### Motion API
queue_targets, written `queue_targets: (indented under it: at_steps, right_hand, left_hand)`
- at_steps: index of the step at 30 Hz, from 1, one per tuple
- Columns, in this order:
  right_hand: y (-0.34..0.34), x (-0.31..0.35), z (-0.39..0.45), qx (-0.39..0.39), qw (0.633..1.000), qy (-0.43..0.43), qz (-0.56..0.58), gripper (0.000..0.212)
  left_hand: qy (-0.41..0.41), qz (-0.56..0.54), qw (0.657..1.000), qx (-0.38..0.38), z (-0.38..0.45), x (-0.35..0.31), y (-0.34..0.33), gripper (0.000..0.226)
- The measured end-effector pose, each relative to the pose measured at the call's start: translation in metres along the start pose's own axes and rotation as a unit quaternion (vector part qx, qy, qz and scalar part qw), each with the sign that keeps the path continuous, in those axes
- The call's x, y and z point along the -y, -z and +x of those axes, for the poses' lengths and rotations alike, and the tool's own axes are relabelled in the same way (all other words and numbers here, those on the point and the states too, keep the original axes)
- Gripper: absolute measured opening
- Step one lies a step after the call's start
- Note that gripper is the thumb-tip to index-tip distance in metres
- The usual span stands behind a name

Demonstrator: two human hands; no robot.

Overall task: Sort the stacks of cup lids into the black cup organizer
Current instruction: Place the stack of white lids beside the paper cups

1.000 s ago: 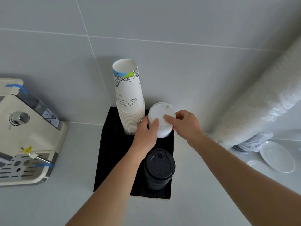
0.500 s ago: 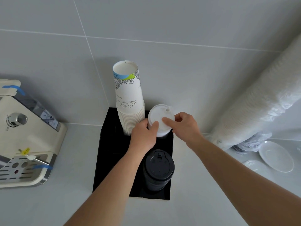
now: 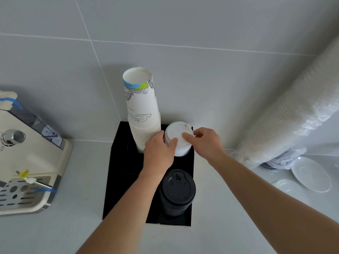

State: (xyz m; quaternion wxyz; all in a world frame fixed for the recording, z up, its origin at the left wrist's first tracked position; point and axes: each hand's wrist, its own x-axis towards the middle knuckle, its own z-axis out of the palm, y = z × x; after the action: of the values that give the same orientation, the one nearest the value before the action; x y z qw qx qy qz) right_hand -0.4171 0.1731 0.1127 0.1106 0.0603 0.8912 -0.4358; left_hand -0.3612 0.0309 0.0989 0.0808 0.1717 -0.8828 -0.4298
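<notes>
1. As both hands meet at the far right compartment of the rectangular black plastic cup organizer (image 3: 113, 173), the head view shows the short stack of white plastic cup lids (image 3: 179, 139) held between them: the left hand (image 3: 159, 151) wraps its near left side with the thumb lying over the top lid, and the right hand (image 3: 205, 142) pinches its right edge, forefinger on top. Each grip is closed on the stack.
2. The stack's long axis stands nearly upright, leaning slightly toward the person, with its lower end already down in that compartment; the coming move is, I judge, straight down along that axis, with both hands equally near.
3. Touching the stack's left side stands a tall column of printed white paper cups (image 3: 142, 114); in the near right compartment sits a stack of black plastic lids (image 3: 177, 189).
4. The organizer rests at the far edge of the pale grey table (image 3: 77, 226), against a grey tiled wall. A cream coffee machine (image 3: 27, 158) occupies the left edge; a long plastic-wrapped sleeve of white lids (image 3: 286, 118) leans at the right, with white saucers (image 3: 310, 175) nearby.
</notes>
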Motion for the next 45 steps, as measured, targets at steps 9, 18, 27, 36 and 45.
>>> queue_targets:
  at_steps: [9, 18, 27, 36, 45]
  right_hand:
    - [0.000, -0.004, 0.000, -0.003, 0.999, -0.004, 0.040, 0.034]
    - [-0.003, -0.006, -0.001, -0.014, 0.998, 0.025, 0.056, 0.037]
    - [-0.005, -0.013, -0.007, -0.010, 0.999, 0.042, 0.023, 0.023]
    - [0.000, -0.006, -0.014, 0.020, 0.999, 0.034, 0.024, 0.030]
    - [0.028, -0.001, -0.040, 0.014, 0.998, -0.002, 0.063, 0.045]
  left_hand:
    - [-0.061, 0.070, 0.996, 0.015, -0.001, -0.004, 0.002, 0.027]
    - [-0.119, 0.140, 0.983, 0.026, -0.001, -0.012, 0.007, 0.035]
    - [-0.135, 0.240, 0.954, 0.119, -0.003, -0.007, 0.009, 0.035]
    - [-0.129, 0.273, 0.944, 0.131, 0.001, -0.008, 0.010, 0.031]
    - [-0.111, 0.243, 0.955, 0.128, -0.026, -0.037, 0.036, 0.040]
